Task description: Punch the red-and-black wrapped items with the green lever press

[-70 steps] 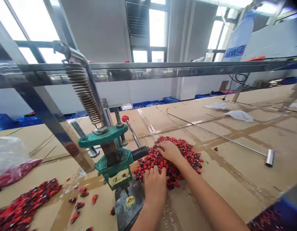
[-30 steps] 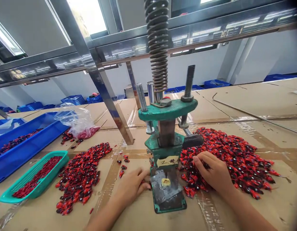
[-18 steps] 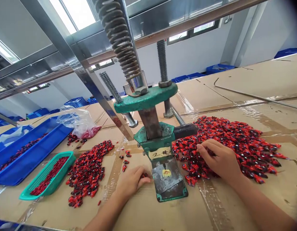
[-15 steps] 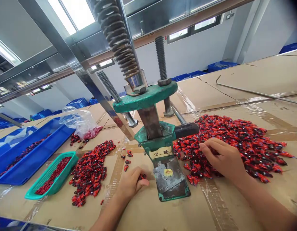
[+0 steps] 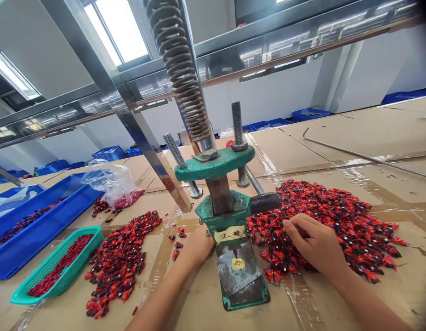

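A green hand press (image 5: 237, 216) with a coil spring, two upright bolts and a "2#" label stands mid-view. My left hand (image 5: 199, 246) reaches to the press's left side, its fingers hidden behind the press. At the near edge of the large pile of red and black parts (image 5: 337, 216), my right hand (image 5: 312, 239) is curled, thumb against the fingers; whatever it holds is hidden. The press's black handle (image 5: 266, 202) points right, above that pile. Several loose red and black parts (image 5: 176, 253) lie left of my left hand.
Left of the press lie a second pile (image 5: 119, 262), a green basket (image 5: 21, 294) of small red pieces, a blue tray (image 5: 43, 234) and a clear bag (image 5: 111, 181). A metal rod (image 5: 364, 154) lies at the back right. A metal frame (image 5: 140, 138) rises behind the press.
My left hand has moved forward and right, from beside the base plate to behind the press. My right hand keeps its curl by the pile. The camera view has tilted upward.
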Motion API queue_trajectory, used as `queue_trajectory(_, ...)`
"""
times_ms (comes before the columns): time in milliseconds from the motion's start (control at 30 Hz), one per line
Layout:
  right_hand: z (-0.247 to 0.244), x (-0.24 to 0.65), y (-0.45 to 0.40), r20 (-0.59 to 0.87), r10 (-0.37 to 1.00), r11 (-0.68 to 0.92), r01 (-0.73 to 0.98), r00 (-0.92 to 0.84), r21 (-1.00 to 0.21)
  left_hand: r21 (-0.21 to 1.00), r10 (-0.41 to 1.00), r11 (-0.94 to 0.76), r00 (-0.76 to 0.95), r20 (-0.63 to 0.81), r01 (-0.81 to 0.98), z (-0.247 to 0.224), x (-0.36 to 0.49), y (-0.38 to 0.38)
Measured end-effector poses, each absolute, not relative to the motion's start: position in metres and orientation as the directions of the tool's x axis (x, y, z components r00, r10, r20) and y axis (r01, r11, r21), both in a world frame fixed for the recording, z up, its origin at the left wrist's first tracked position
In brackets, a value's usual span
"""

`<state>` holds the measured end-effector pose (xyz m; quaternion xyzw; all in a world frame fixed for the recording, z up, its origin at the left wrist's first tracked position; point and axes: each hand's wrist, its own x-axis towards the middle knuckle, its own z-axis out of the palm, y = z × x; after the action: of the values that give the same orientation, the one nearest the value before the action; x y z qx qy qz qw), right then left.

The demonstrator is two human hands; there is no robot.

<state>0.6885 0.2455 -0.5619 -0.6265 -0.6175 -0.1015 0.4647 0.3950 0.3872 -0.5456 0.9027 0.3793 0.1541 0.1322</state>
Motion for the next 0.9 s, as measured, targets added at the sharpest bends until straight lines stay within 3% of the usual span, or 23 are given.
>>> queue_trajectory(167, -0.563, 0.689, 0.247, 0.673, 0.704, 0.192, 0.852, 0.227, -0.488, 0.412, 0.62, -0.742, 0.776, 0.119, 0.53, -0.532, 0.388, 0.394)
queue_trajectory(667, -0.56, 0.691, 0.245, 0.624, 0.72, 0.147, 0.812, 0.303, -0.564, 0.418, 0.642, -0.716, 0.762, 0.081, 0.559, -0.536, 0.394, 0.381)
queue_trajectory(767, -0.554, 0.694, 0.243, 0.63, 0.709, 0.143, 0.811, 0.316, -0.567, 0.464, 0.715, -0.668, 0.674, 0.185, 0.581, -0.541, 0.386, 0.371)
queue_trajectory(900, -0.53, 0.677, 0.219, 0.737, 0.624, 0.274, 0.81, 0.259, -0.518, 0.485, 0.823, -0.519, 0.259, 0.506, 0.704, -0.544, 0.356, 0.336)
